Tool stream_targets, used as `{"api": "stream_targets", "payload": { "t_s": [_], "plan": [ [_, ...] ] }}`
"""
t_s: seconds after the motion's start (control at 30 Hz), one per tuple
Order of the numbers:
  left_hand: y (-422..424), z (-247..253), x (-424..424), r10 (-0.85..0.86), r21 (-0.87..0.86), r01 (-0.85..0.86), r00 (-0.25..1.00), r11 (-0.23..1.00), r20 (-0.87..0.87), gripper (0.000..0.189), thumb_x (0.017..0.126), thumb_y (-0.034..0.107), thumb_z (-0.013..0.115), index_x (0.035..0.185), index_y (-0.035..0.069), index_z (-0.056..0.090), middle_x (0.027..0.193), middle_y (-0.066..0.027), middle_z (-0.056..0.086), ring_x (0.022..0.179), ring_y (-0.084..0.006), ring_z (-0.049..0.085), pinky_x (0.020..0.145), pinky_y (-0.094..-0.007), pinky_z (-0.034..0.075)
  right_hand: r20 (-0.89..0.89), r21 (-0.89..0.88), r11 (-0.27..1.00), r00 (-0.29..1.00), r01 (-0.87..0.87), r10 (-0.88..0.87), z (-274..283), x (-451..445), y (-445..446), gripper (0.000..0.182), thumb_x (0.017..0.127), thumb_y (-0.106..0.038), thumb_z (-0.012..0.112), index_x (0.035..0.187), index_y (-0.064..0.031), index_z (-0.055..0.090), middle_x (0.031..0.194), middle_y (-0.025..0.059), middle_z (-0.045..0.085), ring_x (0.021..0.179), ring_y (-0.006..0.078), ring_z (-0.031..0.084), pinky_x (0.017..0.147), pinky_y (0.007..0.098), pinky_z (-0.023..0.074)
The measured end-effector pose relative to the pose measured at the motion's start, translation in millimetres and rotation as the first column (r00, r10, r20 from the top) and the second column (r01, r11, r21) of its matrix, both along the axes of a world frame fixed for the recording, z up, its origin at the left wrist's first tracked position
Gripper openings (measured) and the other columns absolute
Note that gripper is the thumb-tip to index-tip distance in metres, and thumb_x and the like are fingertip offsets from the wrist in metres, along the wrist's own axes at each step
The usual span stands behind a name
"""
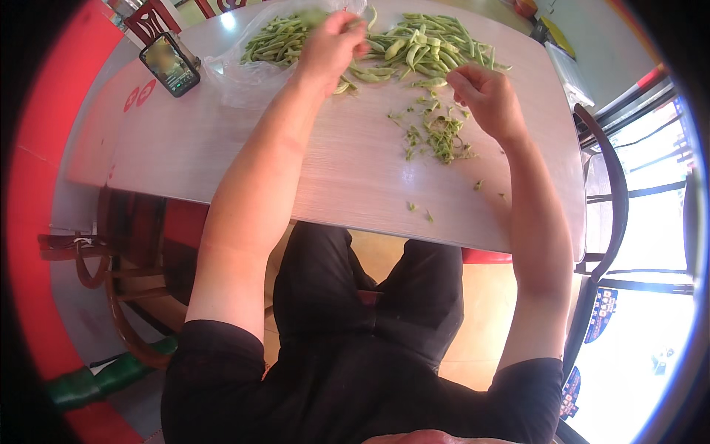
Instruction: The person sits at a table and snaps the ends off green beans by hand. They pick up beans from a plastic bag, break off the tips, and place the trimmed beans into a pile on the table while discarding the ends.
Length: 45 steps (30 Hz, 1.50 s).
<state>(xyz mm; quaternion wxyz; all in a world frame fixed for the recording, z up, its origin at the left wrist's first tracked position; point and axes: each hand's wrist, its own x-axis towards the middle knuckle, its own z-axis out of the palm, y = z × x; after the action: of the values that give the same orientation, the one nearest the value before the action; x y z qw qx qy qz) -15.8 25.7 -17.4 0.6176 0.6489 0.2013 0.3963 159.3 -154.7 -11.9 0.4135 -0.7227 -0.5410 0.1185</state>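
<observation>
My left hand (pixel 335 47) is over the back of the table, its fingers curled and blurred. A blurred green patch (pixel 313 18) shows beside it, and whether the fingers hold a bean is unclear. Under and left of this hand, green beans (pixel 277 41) lie on a clear plastic bag (pixel 252 75). Farther right is a looser pile of flat green beans (pixel 427 50). My right hand (pixel 488 100) is at the near edge of that pile with thumb and fingertips pinched together; anything between them is hidden. Green bean trimmings (pixel 444 133) are heaped just left of it.
A phone (pixel 169 64) with a lit screen leans at the left back of the table (pixel 344 166). Stray trimmings (pixel 412 206) lie near the front edge. Wooden chairs (pixel 119 299) stand at the left, and a dark curved chair back (pixel 610 188) at the right.
</observation>
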Motion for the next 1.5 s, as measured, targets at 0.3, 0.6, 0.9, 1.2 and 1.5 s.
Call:
{"api": "stream_targets", "payload": {
  "t_s": [0.3, 0.6, 0.9, 1.2, 1.5],
  "plan": [
    [26, -6, -12, 0.408, 0.641, 0.149, 0.659, 0.753, -0.632, 0.022, 0.078, 0.015, 0.061, 0.099, 0.012, 0.067, 0.076, -0.009, 0.063, 0.069, -0.0198, 0.058, 0.067, -0.0344, 0.046, 0.209, -0.083, 0.992, 0.975, 0.089, -0.07, 0, -3, -1, 0.024, 0.086, -0.028, 0.056, 0.092, -0.0082, 0.067, 0.076, 0.0102, 0.066, 0.07, 0.0256, 0.063, 0.067, 0.0345, 0.0488],
    [16, -18, -9, 0.507, 0.73, 0.462, 0.527, 0.503, -0.682, 0.026, 0.075, 0.026, 0.065, 0.099, 0.019, 0.07, 0.095, -0.0065, 0.067, 0.096, -0.0223, 0.062, 0.09, -0.0387, 0.045, 0.204, -0.109, 0.992, 0.978, 0.069, -0.046, -4, 0, -2, 0.025, 0.087, -0.026, 0.055, 0.095, -0.0043, 0.065, 0.073, 0.0102, 0.064, 0.068, 0.016, 0.061, 0.066, 0.0303, 0.0465],
    [-9, 4, -11, 0.46, 0.856, 0.072, 0.819, 0.512, -0.344, 0.027, 0.083, 0.034, 0.06, 0.089, 0.007, 0.063, 0.079, -0.014, 0.065, 0.076, -0.0309, 0.063, 0.066, -0.0415, 0.049, 0.149, -0.08, 0.996, 0.989, 0.032, -0.019, -6, -1, 3, 0.023, 0.089, -0.023, 0.056, 0.093, -0.0029, 0.064, 0.072, 0.0052, 0.062, 0.066, 0.0104, 0.055, 0.062, 0.0266, 0.0439],
    [-65, 2, 4, -0.076, 0.705, 0.215, 0.972, 0.676, -0.223, 0.025, 0.086, 0.03, 0.061, 0.093, 0.005, 0.062, 0.072, -0.0158, 0.063, 0.064, -0.0298, 0.062, 0.057, -0.0386, 0.047, -0.305, 0.165, 0.952, 0.905, -0.256, 0.297, -1, -12, 4, 0.024, 0.095, -0.024, 0.05, 0.095, -0.0017, 0.058, 0.069, -0.003, 0.052, 0.06, 0.0044, 0.043, 0.056, 0.0199, 0.0348],
    [-52, -15, 26, -0.336, 0.294, 0.395, 0.913, 0.87, -0.231, 0.033, 0.09, 0.026, 0.057, 0.112, 0.002, 0.056, 0.084, -0.0037, 0.065, 0.066, -0.0086, 0.057, 0.054, -0.025, 0.044, -0.341, 0.185, 0.973, 0.92, -0.135, 0.193, 6, -15, -3, 0.022, 0.093, -0.021, 0.05, 0.085, -0.0021, 0.058, 0.07, -0.0014, 0.053, 0.063, 0.0059, 0.045, 0.058, 0.0216, 0.0368]
  ]
}}
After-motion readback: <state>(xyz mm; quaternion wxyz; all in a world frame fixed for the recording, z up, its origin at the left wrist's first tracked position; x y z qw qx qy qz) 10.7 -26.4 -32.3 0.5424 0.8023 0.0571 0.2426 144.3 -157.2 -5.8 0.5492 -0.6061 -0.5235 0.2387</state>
